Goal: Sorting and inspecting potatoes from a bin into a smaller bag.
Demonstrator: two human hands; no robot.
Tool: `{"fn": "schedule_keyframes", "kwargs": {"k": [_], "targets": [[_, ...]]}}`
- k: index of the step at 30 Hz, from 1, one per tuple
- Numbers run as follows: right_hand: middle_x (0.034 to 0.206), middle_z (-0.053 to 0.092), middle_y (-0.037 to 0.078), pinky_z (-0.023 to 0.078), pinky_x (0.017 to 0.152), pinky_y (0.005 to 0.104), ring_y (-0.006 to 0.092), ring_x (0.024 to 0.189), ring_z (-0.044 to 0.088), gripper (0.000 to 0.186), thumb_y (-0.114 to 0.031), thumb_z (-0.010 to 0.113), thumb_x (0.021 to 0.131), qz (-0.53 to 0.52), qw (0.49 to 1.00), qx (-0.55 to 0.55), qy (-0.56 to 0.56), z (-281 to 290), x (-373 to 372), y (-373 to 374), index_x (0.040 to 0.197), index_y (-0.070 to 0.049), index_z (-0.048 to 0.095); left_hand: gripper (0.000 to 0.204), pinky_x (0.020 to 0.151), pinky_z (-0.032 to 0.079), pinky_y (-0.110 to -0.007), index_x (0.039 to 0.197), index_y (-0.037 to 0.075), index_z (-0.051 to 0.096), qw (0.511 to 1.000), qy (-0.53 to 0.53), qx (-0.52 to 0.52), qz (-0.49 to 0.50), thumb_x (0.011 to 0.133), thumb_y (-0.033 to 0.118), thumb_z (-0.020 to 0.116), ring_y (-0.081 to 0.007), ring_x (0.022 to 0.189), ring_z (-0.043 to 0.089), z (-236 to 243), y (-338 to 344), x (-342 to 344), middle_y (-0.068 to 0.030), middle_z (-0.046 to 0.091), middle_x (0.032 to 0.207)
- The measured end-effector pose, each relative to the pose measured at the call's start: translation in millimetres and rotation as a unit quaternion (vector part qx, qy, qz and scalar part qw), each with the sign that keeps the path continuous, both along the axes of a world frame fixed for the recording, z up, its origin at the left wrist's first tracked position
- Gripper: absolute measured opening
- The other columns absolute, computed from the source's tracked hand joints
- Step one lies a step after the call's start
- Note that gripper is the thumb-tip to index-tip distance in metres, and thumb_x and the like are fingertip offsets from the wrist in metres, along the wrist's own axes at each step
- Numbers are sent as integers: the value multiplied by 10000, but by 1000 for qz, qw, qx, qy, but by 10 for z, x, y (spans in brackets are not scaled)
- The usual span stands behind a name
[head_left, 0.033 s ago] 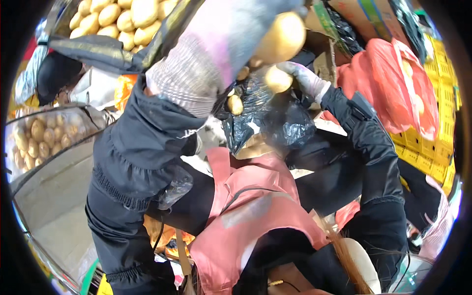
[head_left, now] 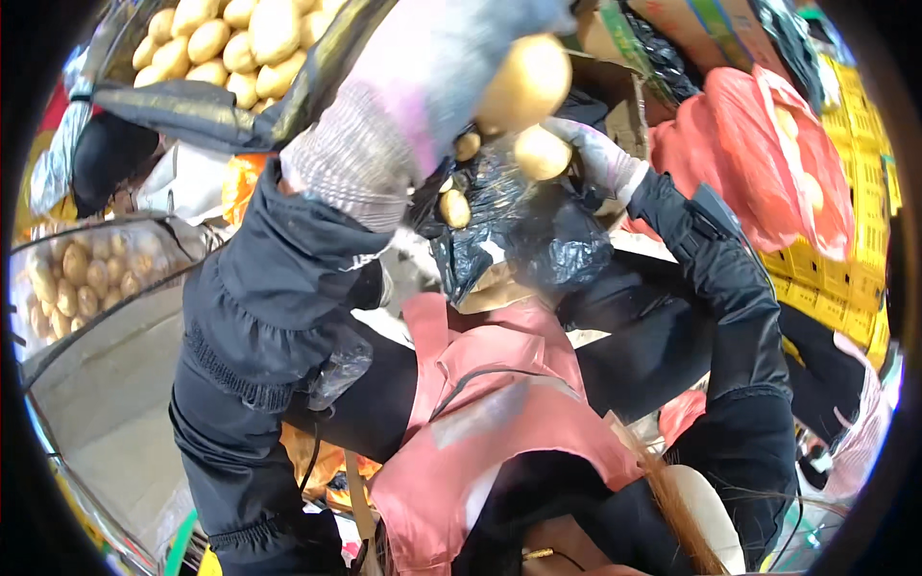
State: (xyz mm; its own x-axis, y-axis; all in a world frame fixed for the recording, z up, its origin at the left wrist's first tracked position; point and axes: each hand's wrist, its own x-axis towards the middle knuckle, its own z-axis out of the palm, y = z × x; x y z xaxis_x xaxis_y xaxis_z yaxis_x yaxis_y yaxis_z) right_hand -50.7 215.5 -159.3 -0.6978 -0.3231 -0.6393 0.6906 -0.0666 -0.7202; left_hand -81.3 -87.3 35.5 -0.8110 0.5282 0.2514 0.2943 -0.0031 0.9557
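Observation:
My left hand (head_left: 451,72), in a stained grey-and-purple glove, is raised close to the camera at the top. It grips a large potato (head_left: 531,82), and its fingertips are out of sight. Lower and to the right, my gloved right hand (head_left: 597,158) is closed on a smaller potato (head_left: 542,154). Beneath both hands lies a crumpled black plastic bag (head_left: 562,245). A loose potato (head_left: 454,208) and another small potato (head_left: 467,146) rest on the bag's left side.
Many potatoes (head_left: 240,46) fill a dark-rimmed container at the upper left. A clear bag of potatoes (head_left: 86,278) sits at the far left. To the right are a red plastic bag (head_left: 740,158), yellow crates (head_left: 864,192) and a cardboard box (head_left: 629,115).
The potato in my left hand has shifted slightly left and down. My right hand keeps its hold on the other potato.

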Motion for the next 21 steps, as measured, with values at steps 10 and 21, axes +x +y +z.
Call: {"fn": "schedule_keyframes", "kwargs": {"k": [10,21], "targets": [[1143,735,85,568,897,319,176,1047,705,509,-490,547,1062,-168,936,65,303,1349,951,-212,1234,-34,696,909,1087,443,-334,1576,-12,356,952,-289,-39,-94,881,334,828,-211,1269,564,-373,625,835,-169,562,1440],[1156,693,59,528,802,267,91,956,655,499,-404,520,1075,-89,918,86,376,1693,1184,-40,1382,-17,589,920,1119,427,-334,1566,-10,378,980,-193,-13,-38,799,170,854,-210,1356,509,-320,743,1023,-152,532,1474]]}}
